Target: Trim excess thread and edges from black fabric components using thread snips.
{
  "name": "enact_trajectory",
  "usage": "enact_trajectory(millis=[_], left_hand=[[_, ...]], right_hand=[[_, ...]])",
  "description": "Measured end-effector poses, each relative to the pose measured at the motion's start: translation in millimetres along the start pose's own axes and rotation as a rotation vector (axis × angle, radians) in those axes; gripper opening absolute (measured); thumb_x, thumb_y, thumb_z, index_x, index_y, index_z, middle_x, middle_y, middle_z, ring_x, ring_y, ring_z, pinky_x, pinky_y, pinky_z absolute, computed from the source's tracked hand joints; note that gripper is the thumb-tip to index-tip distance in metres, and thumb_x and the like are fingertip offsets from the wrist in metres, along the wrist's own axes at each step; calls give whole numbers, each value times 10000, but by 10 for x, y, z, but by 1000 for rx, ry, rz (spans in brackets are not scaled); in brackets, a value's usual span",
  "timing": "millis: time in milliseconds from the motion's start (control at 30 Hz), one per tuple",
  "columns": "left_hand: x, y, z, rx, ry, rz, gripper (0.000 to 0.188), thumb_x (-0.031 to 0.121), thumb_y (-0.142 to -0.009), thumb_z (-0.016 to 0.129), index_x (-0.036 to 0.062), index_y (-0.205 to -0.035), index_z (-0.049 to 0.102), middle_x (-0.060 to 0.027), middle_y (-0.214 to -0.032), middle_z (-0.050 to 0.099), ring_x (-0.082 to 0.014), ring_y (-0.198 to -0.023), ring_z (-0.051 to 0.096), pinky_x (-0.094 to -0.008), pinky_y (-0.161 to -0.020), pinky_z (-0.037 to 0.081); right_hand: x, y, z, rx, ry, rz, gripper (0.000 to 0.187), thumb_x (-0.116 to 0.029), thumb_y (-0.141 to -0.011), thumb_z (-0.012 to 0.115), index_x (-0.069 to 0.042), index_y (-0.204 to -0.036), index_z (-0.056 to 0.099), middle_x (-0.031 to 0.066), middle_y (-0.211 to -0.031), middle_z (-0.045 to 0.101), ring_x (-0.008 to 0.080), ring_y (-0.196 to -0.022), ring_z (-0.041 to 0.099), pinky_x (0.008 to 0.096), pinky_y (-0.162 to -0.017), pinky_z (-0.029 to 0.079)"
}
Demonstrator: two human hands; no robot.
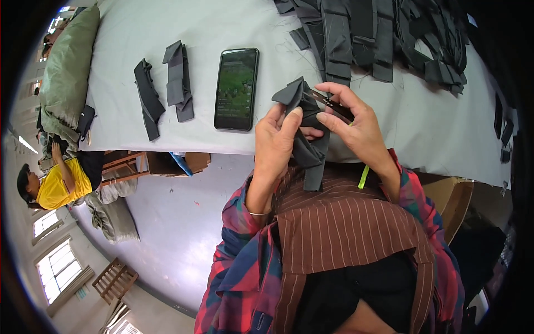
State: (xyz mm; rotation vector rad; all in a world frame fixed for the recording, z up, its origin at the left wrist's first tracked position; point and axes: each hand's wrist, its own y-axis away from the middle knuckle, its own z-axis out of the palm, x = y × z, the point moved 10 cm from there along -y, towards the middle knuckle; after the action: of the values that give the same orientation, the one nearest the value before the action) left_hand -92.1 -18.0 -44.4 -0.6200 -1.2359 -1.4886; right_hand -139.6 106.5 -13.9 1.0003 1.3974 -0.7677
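a person's two bare hands meet at the near edge of a pale worktop [183, 22]. the left hand [276, 136] pinches a dark grey fabric piece [312, 155] between thumb and fingers, close to its folded upper end. the right hand [361, 125] grips slim black snips [336, 107] between thumb and fingers, their narrow end pointing at the cloth; whether the blades are parted is too small to tell. the fabric piece is held up, its lower tail hanging loose in front of the brown striped apron [345, 234].

the cloth looks light and limp — likely soft enough to fold under a fingertip, a little crisper where the layers stack. it should not break, though a loose tail could swing or twist. the folded, layered end seems the surest place to pinch, with fingertips well clear of the snips; the matte weave probably slips little.

to the left lie a phone [236, 89] and two similar dark strips — a folded one [179, 80] and a narrower one [149, 100]. at the upper right, more dark strips [339, 39] are heaped together.
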Motion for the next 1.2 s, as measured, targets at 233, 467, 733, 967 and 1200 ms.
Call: enact_trajectory(millis=[233, 467, 733, 967, 1200], left_hand=[[-57, -24, -81, 51, 75, -65, 248, 176, -931, 509, -51, -1031, 502, -157, -855, 640, -227, -673, 675, -270, -591, 545], [-46, -28, -47, 52, 62, -52, 270, 175, -925, 516, -54, -1068, 499, -138, -928, 617, -222, -679, 671, -265, -576, 540], [-44, -1, -50, 49, 64, -62, 328, 159, -920, 514, -63, -1160, 481, -128, -958, 612, -219, -681, 669, -263, -581, 534], [-62, -6, -21, 20, 67, -81, 351, 156, -916, 515, -59, -1188, 462, -136, -972, 609, -223, -689, 671, -265, -587, 536], [-86, -5, -17, 15, 79, -87, 352, 145, -911, 524, -59, -1190, 460, -131, -957, 615, -214, -682, 668, -264, -588, 534]], right_hand=[[-530, 134, 10, 42, 690, -499, 203, -144, -745, 676, -110, -944, 651, 33, -769, 604, 233, -688, 547, 339, -607, 382], [-623, 198, 147, 61, 976, -742, 209, -94, -681, 616, -103, -887, 644, -14, -696, 491, 164, -694, 497, 307, -614, 345], [-647, 165, 180, -3, 979, -831, 192, -88, -665, 602, -121, -852, 633, -20, -700, 483, 162, -702, 490, 296, -638, 346], [-605, 151, 186, -58, 975, -819, 181, -87, -664, 610, -132, -839, 628, -22, -703, 487, 164, -715, 495, 300, -650, 349], [-565, 141, 229, -80, 936, -801, 183, -88, -660, 617, -126, -838, 632, -18, -702, 497, 173, -711, 501, 309, -646, 355]])
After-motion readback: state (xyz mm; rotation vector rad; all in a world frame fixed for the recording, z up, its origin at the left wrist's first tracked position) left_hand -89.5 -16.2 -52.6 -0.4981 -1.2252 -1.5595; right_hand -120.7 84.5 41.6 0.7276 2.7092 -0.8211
